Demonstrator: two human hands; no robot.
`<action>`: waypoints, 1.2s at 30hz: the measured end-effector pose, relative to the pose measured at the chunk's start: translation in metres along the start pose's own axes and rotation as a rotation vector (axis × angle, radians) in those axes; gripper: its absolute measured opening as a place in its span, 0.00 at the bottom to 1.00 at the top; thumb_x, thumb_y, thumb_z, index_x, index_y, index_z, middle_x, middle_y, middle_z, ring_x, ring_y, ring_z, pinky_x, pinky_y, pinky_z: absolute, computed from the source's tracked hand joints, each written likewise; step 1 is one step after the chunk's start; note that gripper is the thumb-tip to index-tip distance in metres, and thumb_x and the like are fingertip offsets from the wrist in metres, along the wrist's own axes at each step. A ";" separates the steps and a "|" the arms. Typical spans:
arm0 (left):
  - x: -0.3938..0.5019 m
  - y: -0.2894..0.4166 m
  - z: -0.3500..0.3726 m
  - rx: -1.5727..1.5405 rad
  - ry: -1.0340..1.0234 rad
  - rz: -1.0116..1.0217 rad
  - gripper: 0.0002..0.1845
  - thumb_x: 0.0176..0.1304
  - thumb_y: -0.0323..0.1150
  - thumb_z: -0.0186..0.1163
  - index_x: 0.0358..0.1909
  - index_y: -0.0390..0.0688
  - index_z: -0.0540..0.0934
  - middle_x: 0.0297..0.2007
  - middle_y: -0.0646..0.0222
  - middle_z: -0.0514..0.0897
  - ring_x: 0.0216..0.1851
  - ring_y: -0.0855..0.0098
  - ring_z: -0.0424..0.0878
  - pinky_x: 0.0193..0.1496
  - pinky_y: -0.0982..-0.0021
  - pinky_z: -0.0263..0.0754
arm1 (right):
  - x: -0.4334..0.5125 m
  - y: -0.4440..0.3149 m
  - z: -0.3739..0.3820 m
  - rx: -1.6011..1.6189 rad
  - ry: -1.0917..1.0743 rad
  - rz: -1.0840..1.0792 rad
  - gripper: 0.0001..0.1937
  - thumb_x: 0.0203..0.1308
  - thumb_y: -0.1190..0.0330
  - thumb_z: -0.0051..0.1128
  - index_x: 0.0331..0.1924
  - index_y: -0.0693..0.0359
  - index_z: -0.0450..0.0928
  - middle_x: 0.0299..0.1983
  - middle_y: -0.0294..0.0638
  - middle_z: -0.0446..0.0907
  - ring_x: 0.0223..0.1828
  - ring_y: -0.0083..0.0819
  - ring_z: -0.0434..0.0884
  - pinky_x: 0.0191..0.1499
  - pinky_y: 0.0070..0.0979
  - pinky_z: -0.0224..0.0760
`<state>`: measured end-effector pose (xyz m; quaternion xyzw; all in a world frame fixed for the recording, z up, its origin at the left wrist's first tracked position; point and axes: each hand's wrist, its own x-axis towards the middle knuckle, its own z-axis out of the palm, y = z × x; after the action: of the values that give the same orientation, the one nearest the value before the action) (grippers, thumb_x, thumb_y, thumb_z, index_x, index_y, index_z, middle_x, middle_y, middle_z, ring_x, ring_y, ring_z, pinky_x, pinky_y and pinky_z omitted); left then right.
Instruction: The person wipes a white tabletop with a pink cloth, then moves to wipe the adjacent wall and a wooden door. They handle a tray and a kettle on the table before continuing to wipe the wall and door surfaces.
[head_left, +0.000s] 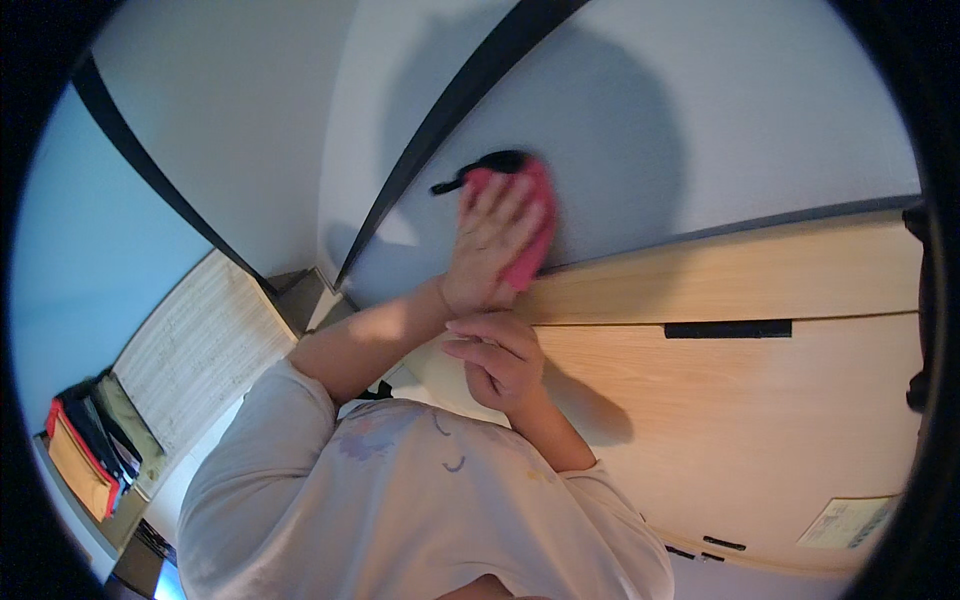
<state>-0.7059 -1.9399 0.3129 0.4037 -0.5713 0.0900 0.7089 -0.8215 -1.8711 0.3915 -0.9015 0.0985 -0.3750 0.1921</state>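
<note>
My left hand (491, 232) lies with its fingers spread over a pink cloth-like item (541, 232) with a black part and a short black strap at its top. Both are slightly blurred. The item is held against or just over a pale grey-white panel, above the edge of light wood; whether it touches the panel is unclear. Just below my left wrist is my right hand (506, 360), its fingers bent and partly apart, with nothing seen in it. The exact kind of the pink item cannot be told.
A black strip (450, 112) crosses the pale panel. Light wood furniture (720, 405) with a black handle (727, 329) stands at the right, a printed paper (847, 523) on it. At the left are a wood-grain board (202, 345) and folders or fabric items (82, 465) on a shelf.
</note>
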 end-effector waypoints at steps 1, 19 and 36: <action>0.007 0.003 0.000 0.033 -0.030 0.027 0.33 0.68 0.41 0.52 0.73 0.40 0.70 0.78 0.48 0.60 0.80 0.43 0.53 0.80 0.45 0.37 | -0.002 0.001 -0.001 -0.003 -0.003 -0.006 0.15 0.48 0.82 0.61 0.40 0.57 0.88 0.44 0.43 0.86 0.39 0.40 0.86 0.41 0.35 0.78; -0.142 0.022 -0.001 -0.295 -0.128 -0.259 0.30 0.73 0.34 0.51 0.74 0.36 0.67 0.74 0.47 0.67 0.75 0.45 0.64 0.78 0.49 0.53 | -0.039 0.017 0.028 0.046 -0.026 0.033 0.12 0.49 0.77 0.62 0.38 0.57 0.89 0.45 0.40 0.87 0.37 0.38 0.84 0.39 0.35 0.75; -0.265 -0.012 -0.005 -0.442 0.079 -1.847 0.29 0.78 0.43 0.53 0.74 0.39 0.64 0.57 0.57 0.75 0.50 0.66 0.75 0.53 0.66 0.73 | -0.071 0.038 0.056 0.153 -0.089 0.130 0.13 0.49 0.79 0.61 0.39 0.57 0.88 0.43 0.41 0.87 0.37 0.38 0.84 0.39 0.35 0.76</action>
<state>-0.7832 -1.8564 0.0735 0.5494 -0.0058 -0.6025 0.5789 -0.8322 -1.8675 0.2938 -0.8916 0.1191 -0.3280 0.2885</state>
